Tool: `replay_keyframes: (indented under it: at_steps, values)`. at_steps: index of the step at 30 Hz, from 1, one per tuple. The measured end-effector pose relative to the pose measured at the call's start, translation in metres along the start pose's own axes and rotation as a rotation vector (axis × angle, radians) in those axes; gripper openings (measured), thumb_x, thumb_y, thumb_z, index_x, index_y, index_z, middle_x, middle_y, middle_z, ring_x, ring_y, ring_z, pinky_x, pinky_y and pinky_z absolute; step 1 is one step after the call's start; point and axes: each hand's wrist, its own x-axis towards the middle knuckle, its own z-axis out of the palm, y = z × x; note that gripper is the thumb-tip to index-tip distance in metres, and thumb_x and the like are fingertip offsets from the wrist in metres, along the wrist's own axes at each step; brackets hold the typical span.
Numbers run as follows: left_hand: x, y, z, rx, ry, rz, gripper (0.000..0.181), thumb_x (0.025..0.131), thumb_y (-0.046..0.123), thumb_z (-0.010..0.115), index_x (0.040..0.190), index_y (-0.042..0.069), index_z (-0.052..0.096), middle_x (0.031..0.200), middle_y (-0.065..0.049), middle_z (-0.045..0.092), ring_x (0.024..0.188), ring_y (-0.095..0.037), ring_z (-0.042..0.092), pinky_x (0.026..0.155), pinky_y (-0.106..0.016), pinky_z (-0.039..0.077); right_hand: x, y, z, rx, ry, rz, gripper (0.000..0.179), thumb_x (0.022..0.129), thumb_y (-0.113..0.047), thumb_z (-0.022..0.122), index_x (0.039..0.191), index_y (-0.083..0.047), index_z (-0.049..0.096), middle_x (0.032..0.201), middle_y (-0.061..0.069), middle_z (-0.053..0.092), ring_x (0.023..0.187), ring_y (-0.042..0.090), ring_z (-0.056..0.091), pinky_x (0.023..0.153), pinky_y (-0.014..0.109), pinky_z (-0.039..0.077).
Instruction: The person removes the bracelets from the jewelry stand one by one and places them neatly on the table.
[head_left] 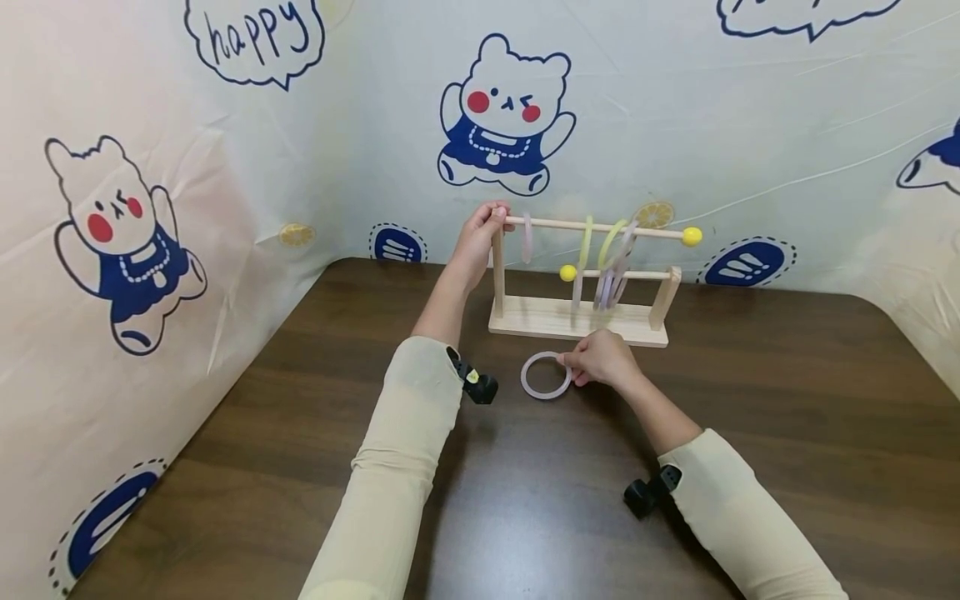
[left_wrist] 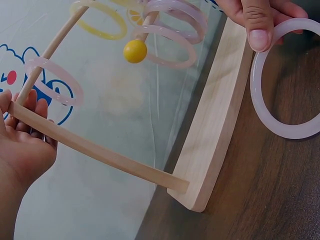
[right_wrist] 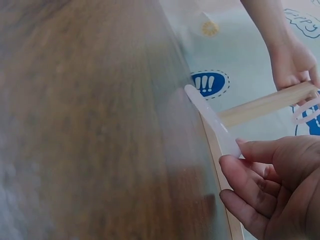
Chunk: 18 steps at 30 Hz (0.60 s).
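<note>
My left hand grips the top of the left post of a wooden bangle rack, where the upper rod meets it. My right hand pinches a pale lilac bangle between thumb and fingers, in front of the rack's base. In the right wrist view this bangle appears nearly edge-on. One pink bangle hangs on the upper rod near my left hand. Yellow bangles hang further right on that rod. Several lilac and pink bangles hang on the lower rod.
Yellow balls cap the free ends of the upper rod and lower rod. The rack stands on a dark brown wooden table, near its back edge. Behind hangs a pale cloth printed with cartoon bears.
</note>
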Motion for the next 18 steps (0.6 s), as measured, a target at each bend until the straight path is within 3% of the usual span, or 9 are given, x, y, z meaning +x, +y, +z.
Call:
replay_keyframes:
  at_steps: [5, 11, 18]
  values:
    - [0.0006, 0.0002, -0.0004, 0.005, 0.0, -0.012, 0.025, 0.099, 0.022, 0.043, 0.116, 0.005, 0.051, 0.104, -0.001, 0.051, 0.104, -0.02, 0.051, 0.099, -0.033, 0.027, 0.0001, 0.0002, -0.0002, -0.024, 0.007, 0.001, 0.028, 0.085, -0.025, 0.067, 0.067, -0.004, 0.069, 0.057, 0.002, 0.063, 0.053, 0.014, 0.064, 0.054, 0.026, 0.046]
    - [-0.0004, 0.0008, -0.0014, 0.014, -0.003, -0.009, 0.023, 0.099, 0.023, 0.043, 0.113, 0.007, 0.051, 0.104, -0.001, 0.051, 0.102, -0.019, 0.051, 0.099, -0.035, 0.026, -0.0009, -0.0037, -0.0019, -0.147, 0.089, 0.023, 0.027, 0.084, -0.032, 0.068, 0.072, -0.008, 0.072, 0.058, 0.001, 0.064, 0.054, 0.013, 0.064, 0.057, 0.031, 0.043]
    - [0.0, 0.0009, -0.0003, -0.006, -0.005, 0.007, 0.031, 0.099, 0.021, 0.043, 0.118, -0.002, 0.048, 0.098, 0.0, 0.051, 0.097, -0.017, 0.051, 0.095, -0.032, 0.029, -0.0038, -0.0072, -0.0064, -0.17, 0.119, 0.018, 0.028, 0.083, -0.034, 0.068, 0.077, -0.008, 0.073, 0.06, 0.002, 0.065, 0.057, 0.015, 0.065, 0.059, 0.032, 0.042]
